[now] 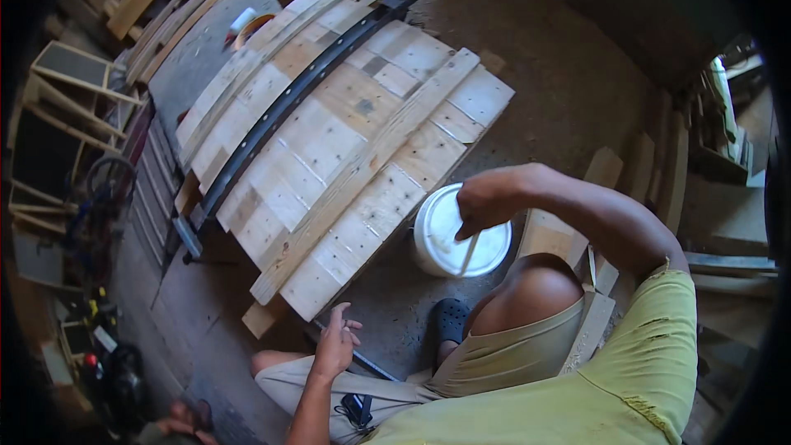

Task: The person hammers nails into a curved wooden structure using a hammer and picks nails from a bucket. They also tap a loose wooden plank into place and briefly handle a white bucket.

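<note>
A seated person's right hand (482, 208) closed around a thin pale stick (466, 254) that dipped into a white bucket (458, 239) on the dusty concrete floor (568, 74), just beside the near edge of a panel of pale wooden planks (346, 148). The left hand (336, 344) hung open and empty above the left knee, fingers loosely spread, near the panel's lower corner but touching nothing. A dark metal bar clamp (284, 107) ran lengthwise across the boards.

The bucket stood close to the person's dark clog (450, 318) and right knee; a careless shift of the leg, or a hard stir against the rim, looked likely to tip it and spill its contents over the floor. Drips from the stick seemed liable to land on the boards or on the shorts.

What the bucket held could not be made out, since the inside showed only white. The stick's lower end was lost against it. Fisheye distortion bent the panel's edges, and the clutter of frames at left was dark and hard to read.
</note>
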A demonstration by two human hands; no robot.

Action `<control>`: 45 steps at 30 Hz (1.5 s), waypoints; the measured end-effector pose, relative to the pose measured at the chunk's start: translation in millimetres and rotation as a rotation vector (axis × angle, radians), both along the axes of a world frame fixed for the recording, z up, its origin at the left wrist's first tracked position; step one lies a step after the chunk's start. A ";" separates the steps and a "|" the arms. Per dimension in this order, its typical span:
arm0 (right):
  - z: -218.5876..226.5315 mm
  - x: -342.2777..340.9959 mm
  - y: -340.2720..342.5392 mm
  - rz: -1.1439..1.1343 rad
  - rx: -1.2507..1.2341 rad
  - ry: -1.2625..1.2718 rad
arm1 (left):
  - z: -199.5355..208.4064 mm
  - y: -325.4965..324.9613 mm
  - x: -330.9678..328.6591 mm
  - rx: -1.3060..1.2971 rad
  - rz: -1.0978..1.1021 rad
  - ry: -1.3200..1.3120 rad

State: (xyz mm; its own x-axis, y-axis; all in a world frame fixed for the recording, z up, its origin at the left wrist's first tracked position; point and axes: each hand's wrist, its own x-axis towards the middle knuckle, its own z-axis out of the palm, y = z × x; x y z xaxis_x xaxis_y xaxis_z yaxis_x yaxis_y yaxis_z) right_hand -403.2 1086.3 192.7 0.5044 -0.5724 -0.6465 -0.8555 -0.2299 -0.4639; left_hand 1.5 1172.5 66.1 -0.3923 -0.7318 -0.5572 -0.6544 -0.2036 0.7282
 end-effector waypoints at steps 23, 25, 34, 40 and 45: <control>-48.3 -338.4 24.2 -1.269 -0.616 0.067 | 42.8 -142.3 -49.6 -0.333 0.180 0.101; -64.1 -311.7 53.9 -1.201 -1.210 0.122 | 57.2 -172.5 -78.3 -0.318 0.164 0.168; -243.1 -122.6 380.9 -1.693 -0.234 0.266 | 21.0 -276.7 -242.5 -0.323 0.036 0.542; -219.7 -14.4 392.0 -1.651 -0.128 0.183 | -21.0 -321.3 -326.4 -0.504 0.039 0.556; -241.6 1.2 402.5 -1.742 -0.028 0.305 | -27.1 -327.4 -387.5 -0.679 0.034 0.544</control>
State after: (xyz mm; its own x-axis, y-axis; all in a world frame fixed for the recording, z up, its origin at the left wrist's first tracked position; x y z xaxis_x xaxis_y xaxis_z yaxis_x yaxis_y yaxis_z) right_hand -402.0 1488.7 -48.8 -0.7712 -0.2748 -0.5743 -0.1400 0.9532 -0.2681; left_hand -386.0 845.1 39.0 -0.4490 -0.8542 0.2622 -0.1818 0.3746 0.9092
